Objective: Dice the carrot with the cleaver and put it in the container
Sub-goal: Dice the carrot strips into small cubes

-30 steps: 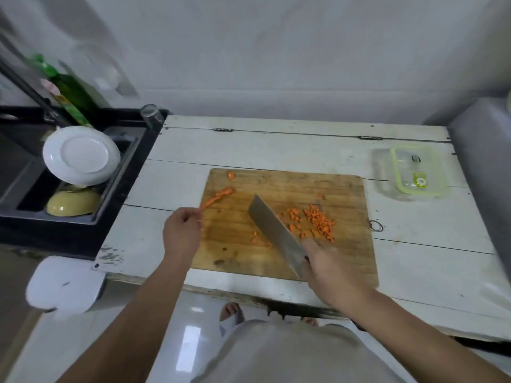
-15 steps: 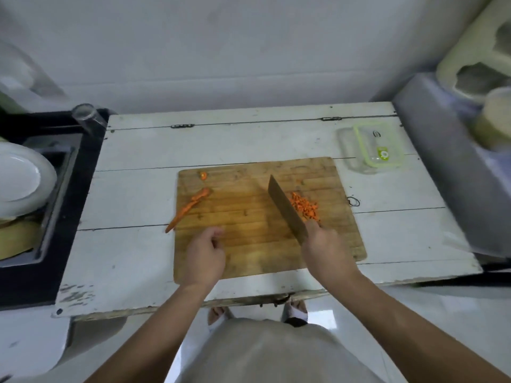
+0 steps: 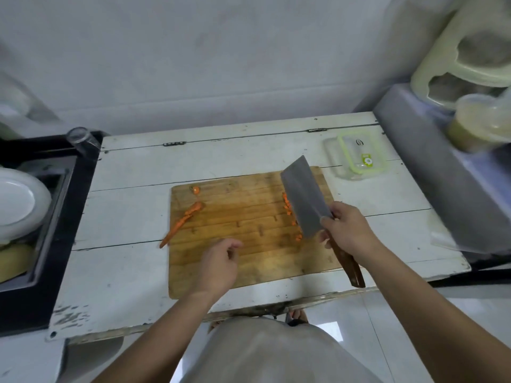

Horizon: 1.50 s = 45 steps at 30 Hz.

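Note:
A wooden cutting board (image 3: 249, 252) lies on the white table (image 3: 124, 272). My right hand (image 3: 347, 230) grips the cleaver (image 3: 304, 197) by its wooden handle, the blade laid flat over the board's right side. Diced carrot (image 3: 288, 207) shows along the blade's left edge; the rest of the pile is hidden under it. A long carrot strip (image 3: 182, 222) lies at the board's left edge, with a small carrot end (image 3: 195, 189) above it. My left hand (image 3: 219, 264) hovers over the board's front, fingers loosely curled, holding nothing. The clear container (image 3: 359, 157) with a green rim stands at the back right.
A black sink (image 3: 49, 217) on the left holds a white plate (image 3: 19, 203) and a yellow bowl (image 3: 13, 261). A glass (image 3: 83, 139) stands at its corner. A grey appliance (image 3: 442, 167) with jars borders the table's right side.
My left hand let go of the carrot strip and moved to the board's front. My right hand turned the cleaver flat over the diced pile.

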{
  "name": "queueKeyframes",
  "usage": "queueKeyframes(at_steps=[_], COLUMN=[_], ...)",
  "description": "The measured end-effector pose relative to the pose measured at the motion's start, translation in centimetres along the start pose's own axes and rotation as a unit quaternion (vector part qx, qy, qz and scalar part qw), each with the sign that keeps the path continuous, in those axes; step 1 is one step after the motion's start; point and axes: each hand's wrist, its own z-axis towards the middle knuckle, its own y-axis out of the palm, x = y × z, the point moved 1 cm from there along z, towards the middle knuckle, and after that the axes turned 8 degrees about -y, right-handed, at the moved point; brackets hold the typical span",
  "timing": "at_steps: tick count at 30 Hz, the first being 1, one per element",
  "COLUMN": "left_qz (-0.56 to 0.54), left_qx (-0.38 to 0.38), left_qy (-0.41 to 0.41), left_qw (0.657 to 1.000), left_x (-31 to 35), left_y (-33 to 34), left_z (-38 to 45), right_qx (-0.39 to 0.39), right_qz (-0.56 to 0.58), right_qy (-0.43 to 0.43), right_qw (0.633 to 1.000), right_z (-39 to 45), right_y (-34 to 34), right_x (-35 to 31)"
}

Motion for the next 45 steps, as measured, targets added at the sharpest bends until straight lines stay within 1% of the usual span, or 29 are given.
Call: queueKeyframes(at_steps=[1,3,4,5,6,7,8,9,10,11,12,13,15,16,18,19,20,22,23,25,27,29,31,33,35,36,38,41,45], left_qz=[0.005,-0.017,-0.056,-0.119,-0.186,-0.247,-0.289,-0.316,-0.329,-0.327,-0.306,-0.261,-0.104,-0.004,0.164,0.214,0.243,0.264,0.259,0.197,0.115,0.098,0.146,0.204,0.231,0.230,0.211,0.144,0.137], left_qx=[-0.014,-0.016,-0.007,0.009,0.033,0.074,0.126,0.176,0.215,0.231,0.221,0.188,0.073,0.016,-0.063,-0.079,-0.081,-0.064,-0.057,-0.015,0.101,0.210,0.262,0.251,0.197,0.174,0.160,0.168,0.139], left_qy=[0.012,0.017,0.001,-0.026,-0.051,-0.063,-0.064,-0.055,-0.042,-0.022,0.004,0.032,0.098,0.146,0.230,0.247,0.250,0.246,0.243,0.224,0.168,0.088,0.014,-0.032,-0.020,0.002,0.034,0.024,0.002], left_qw=[1.000,1.000,0.998,0.993,0.981,0.964,0.947,0.931,0.918,0.916,0.926,0.946,0.987,0.989,0.957,0.942,0.934,0.931,0.933,0.954,0.974,0.969,0.954,0.946,0.953,0.958,0.964,0.975,0.981], left_x=[0.1,0.9,1.5,2.2,2.8,3.2,3.7,3.9,4.2,4.5,5.1,6.0,7.7,8.2,9.2,9.7,10.3,11.4,11.8,11.7,10.2,7.0,2.8,-0.6,-2.2,-2.4,-2.4,-2.3,-2.1], left_y=[0.4,1.2,1.4,1.4,1.1,0.4,-0.6,-1.6,-2.7,-3.5,-3.9,-3.7,-1.5,0.3,4.0,5.6,6.8,8.2,8.4,7.5,4.9,1.2,-2.5,-5.2,-6.5,-6.7,-6.4,-5.9,-5.8], left_z=[0.0,-0.1,-0.1,0.0,0.2,0.3,0.3,0.4,0.4,0.3,0.1,-0.1,-0.6,-0.7,-0.9,-0.8,-0.6,0.2,0.7,2.2,3.7,4.8,6.1,7.2,8.5,9.2,10.3,10.7,10.7], right_qx=[-0.008,-0.032,-0.037,-0.027,-0.003,0.018,0.025,0.019,0.013,0.010,0.009,0.011,0.016,0.014,0.000,-0.003,-0.002,0.000,-0.006,-0.018,-0.016,-0.005,0.013,0.028,0.050,0.060,0.075,0.094,0.131], right_qz=[0.002,-0.041,-0.079,-0.133,-0.206,-0.287,-0.365,-0.424,-0.457,-0.475,-0.481,-0.484,-0.493,-0.498,-0.503,-0.503,-0.500,-0.497,-0.494,-0.481,-0.460,-0.429,-0.394,-0.358,-0.320,-0.304,-0.280,-0.249,-0.232], right_qy=[-0.006,-0.036,-0.064,-0.109,-0.179,-0.260,-0.329,-0.376,-0.409,-0.434,-0.453,-0.467,-0.478,-0.478,-0.479,-0.487,-0.498,-0.515,-0.513,-0.491,-0.461,-0.426,-0.390,-0.362,-0.347,-0.338,-0.317,-0.270,-0.214], right_qw=[1.000,0.998,0.994,0.985,0.962,0.922,0.870,0.824,0.789,0.765,0.750,0.740,0.726,0.723,0.719,0.714,0.708,0.698,0.702,0.726,0.758,0.797,0.832,0.860,0.880,0.889,0.903,0.925,0.940], right_z=[0.1,-0.1,-0.4,-0.7,-1.0,-1.2,-1.4,-1.5,-1.5,-1.6,-1.6,-1.6,-1.2,-1.0,-0.8,-0.8,-0.8,-0.7,-0.8,-0.7,-0.5,-0.2,0.0,-0.1,0.0,0.1,0.3,0.4,-0.2], right_y=[-0.3,-0.7,-0.8,-0.9,-1.1,-1.3,-1.6,-1.9,-2.2,-2.4,-2.5,-2.6,-2.7,-2.7,-2.6,-2.7,-2.8,-3.2,-3.5,-3.9,-4.2,-4.0,-3.1,-1.8,-0.6,0.0,1.0,2.4,4.2], right_x=[0.1,0.9,1.3,1.8,2.3,2.7,3.1,3.5,3.9,4.2,4.6,5.1,6.3,6.8,7.3,7.2,7.2,7.3,7.6,8.1,8.2,7.7,7.0,6.2,5.2,4.6,3.7,2.9,1.8])
